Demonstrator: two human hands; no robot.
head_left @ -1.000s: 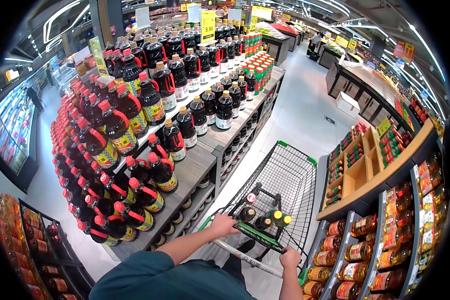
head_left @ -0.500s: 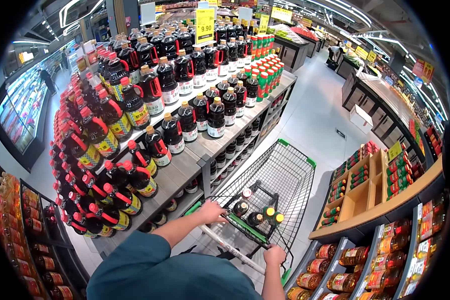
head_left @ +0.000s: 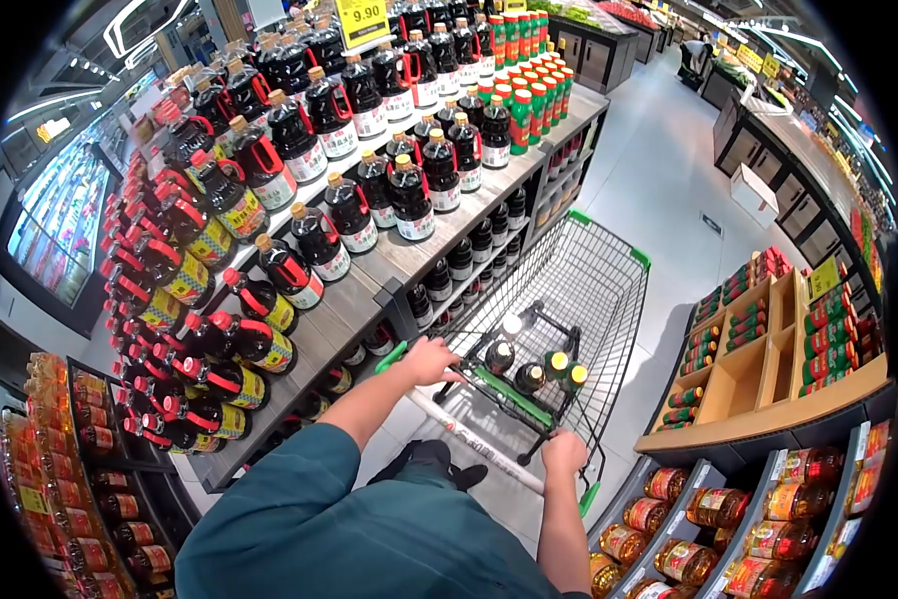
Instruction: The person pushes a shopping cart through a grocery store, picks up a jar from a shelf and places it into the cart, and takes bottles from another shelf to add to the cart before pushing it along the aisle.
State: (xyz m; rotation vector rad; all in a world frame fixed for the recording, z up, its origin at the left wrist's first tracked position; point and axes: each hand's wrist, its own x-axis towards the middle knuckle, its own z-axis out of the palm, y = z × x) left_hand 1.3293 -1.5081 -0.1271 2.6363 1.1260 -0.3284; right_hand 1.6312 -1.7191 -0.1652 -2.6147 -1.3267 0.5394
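On the far left, oil bottles [head_left: 44, 479] are standing in a rack; beside them, red-capped bottles [head_left: 237, 210] and dark sauce bottles [head_left: 409, 205] are crowding a display table [head_left: 374, 276]; we are curling the fingers of our left hand [head_left: 429, 361] over the handle [head_left: 469, 437] of a shopping cart [head_left: 641, 260]; the cart is sitting close beside the table, so by veering left we could be bumping it and toppling the front bottles; at the cart's near end, a few loose bottles [head_left: 529, 377] are standing, and a sudden jolt could be tipping them; we are clenching our right hand [head_left: 566, 454] around the same handle, its fingertips hiding from us; farther right, a wooden shelf [head_left: 739, 374] and oil jars [head_left: 689, 561] are waiting near enough to be clipped, should we be swinging wide.
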